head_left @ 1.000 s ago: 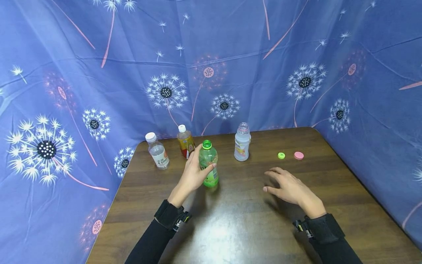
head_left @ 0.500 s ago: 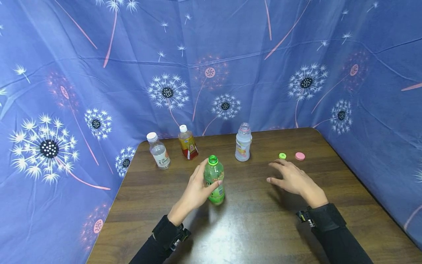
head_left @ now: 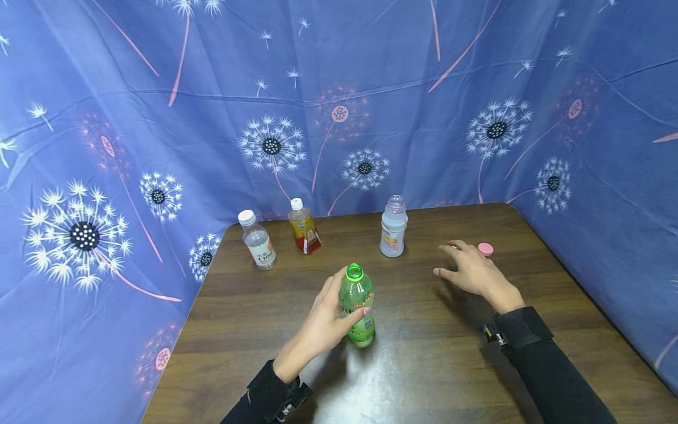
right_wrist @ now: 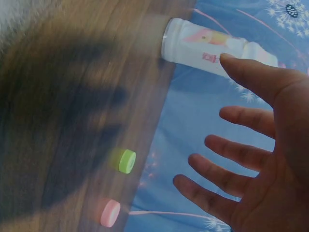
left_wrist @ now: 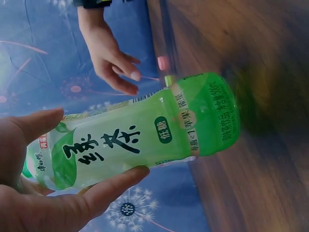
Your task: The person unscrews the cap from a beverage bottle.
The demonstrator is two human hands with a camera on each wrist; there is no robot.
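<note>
My left hand [head_left: 325, 321] grips a green tea bottle [head_left: 360, 306] round its upper body. The bottle has no cap on its mouth and is upright over the front middle of the table. In the left wrist view, the bottle's label [left_wrist: 116, 145] shows between thumb and fingers. My right hand [head_left: 477, 274] hovers over the table with fingers spread, holding nothing. Beneath and beyond it lie a green cap [right_wrist: 127, 161] and a pink cap [head_left: 485, 249]. In the head view the hand nearly hides the green cap.
An uncapped whitish bottle [head_left: 394, 227] stands at the back middle. Left of it are a brown-red drink bottle [head_left: 304, 228] and a clear bottle [head_left: 258, 241], both with white caps. A blue patterned cloth [head_left: 339, 88] hangs behind the wooden table [head_left: 238, 330].
My left hand has brought the green tea bottle toward me and a little to the right. My right hand has shifted slightly forward and right, over the green cap.
</note>
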